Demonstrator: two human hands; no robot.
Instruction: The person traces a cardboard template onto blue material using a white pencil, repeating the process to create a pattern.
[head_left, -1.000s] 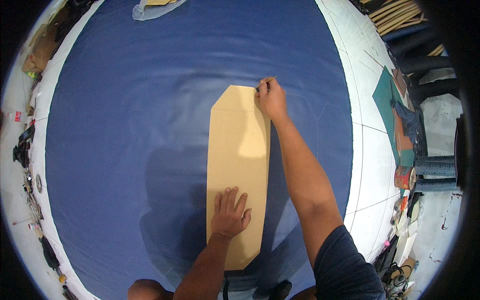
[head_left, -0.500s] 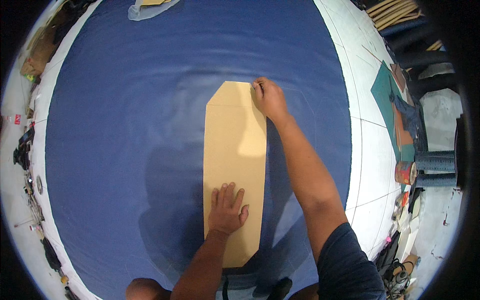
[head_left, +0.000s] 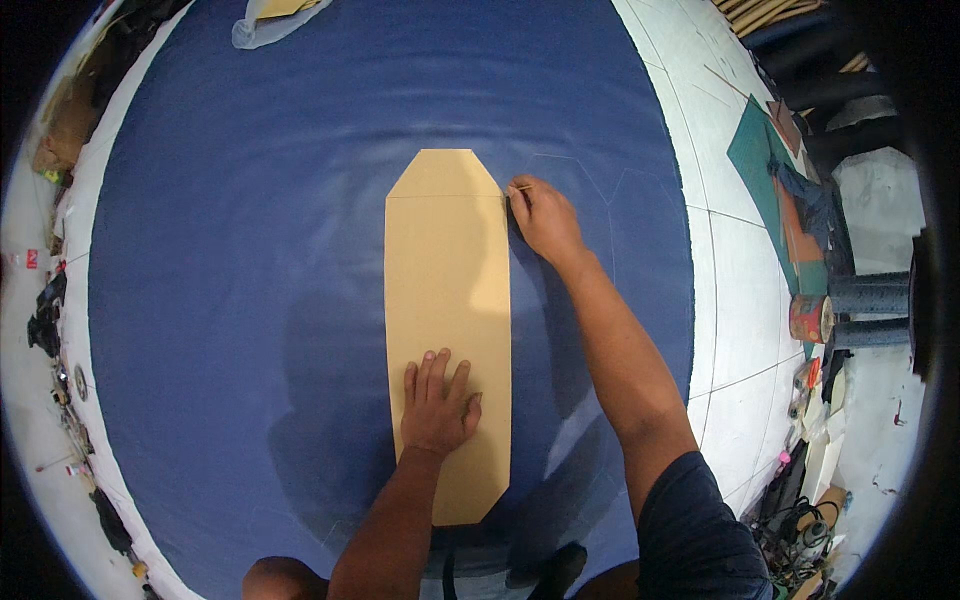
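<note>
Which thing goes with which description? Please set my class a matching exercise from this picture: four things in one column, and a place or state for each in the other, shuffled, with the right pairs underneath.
Things
1. Left hand
2. Tan panel
3. Right hand
4. Blue sheet

Places and states
A. Pinches a slender tool beside the panel's upper right edge
B. Spread wide beneath the panel
C. Fingers spread on the panel's lower part
D. Long, with slanted corners

Right pairs: 1-C, 2-D, 3-A, 4-B
</note>
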